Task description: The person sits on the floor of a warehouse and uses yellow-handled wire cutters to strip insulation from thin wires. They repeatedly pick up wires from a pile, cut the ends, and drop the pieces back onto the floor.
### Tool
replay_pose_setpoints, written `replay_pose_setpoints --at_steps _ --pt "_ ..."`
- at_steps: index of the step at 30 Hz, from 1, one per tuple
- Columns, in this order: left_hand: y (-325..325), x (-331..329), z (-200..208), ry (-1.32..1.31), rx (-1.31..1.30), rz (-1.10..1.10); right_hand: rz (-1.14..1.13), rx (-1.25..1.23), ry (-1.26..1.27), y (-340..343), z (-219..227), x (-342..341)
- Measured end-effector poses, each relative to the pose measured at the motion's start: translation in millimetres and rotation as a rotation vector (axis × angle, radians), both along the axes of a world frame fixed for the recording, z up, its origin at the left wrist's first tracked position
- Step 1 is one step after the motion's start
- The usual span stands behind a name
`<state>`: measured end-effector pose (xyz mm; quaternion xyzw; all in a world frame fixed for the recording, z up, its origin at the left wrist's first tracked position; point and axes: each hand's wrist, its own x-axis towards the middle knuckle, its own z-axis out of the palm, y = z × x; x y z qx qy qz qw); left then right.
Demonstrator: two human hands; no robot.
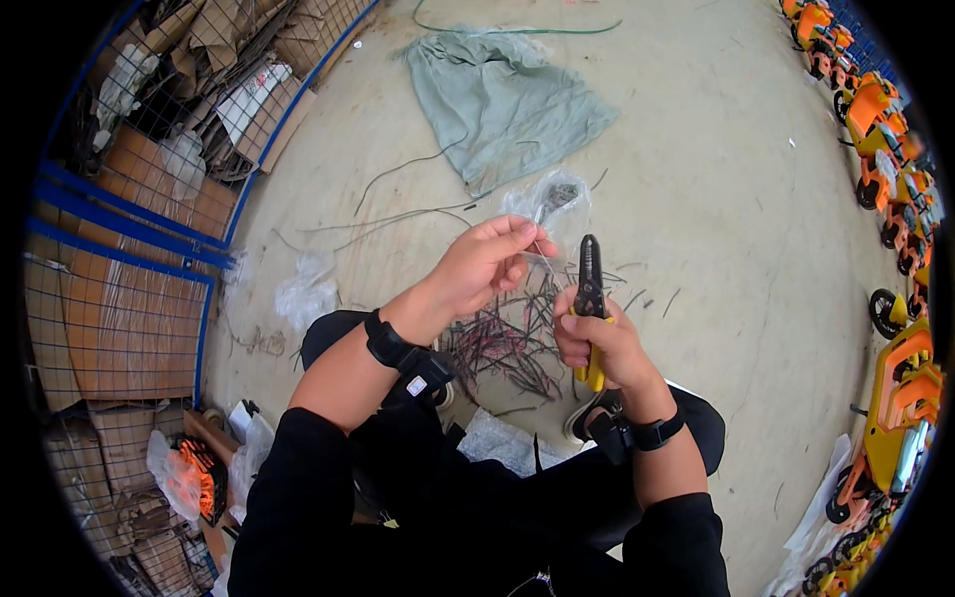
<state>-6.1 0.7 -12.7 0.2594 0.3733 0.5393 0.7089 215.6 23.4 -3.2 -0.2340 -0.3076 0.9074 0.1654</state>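
two hands meet over your lap: your right hand [602, 343] is wrapped around the yellow grips of the wire strippers [589, 298], nose up toward 12 o'clock. your left hand [482, 264] pinches a thin wire [543, 261], fingertips closed on it, at 10 o'clock from the tool's nose and just beside it. the wire looks pale and slanted, though it's too fine to be sure. dark cut wires [507, 343] litter the floor [696, 199] below.

Matt black metal pliers [589, 289] with yellow plastic grips, glossy clear plastic bag [553, 204]
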Motion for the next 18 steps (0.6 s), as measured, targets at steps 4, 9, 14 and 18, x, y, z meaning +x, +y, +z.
replay_pose_setpoints --at_steps 4,9,14,18 --pt "0 0 1 -0.017 0.0 0.021 -0.012 -0.036 0.15 -1 3 3" --pt "2 1 -1 -0.052 0.0 0.117 -0.009 -0.005 0.288 1 7 10" --pt "1 6 -6 0.104 -0.023 0.118 -0.14 0.05 0.378 8 13 18" --pt "-3 28 -11 0.196 -0.04 0.042 -0.422 0.314 0.154 17 22 11"
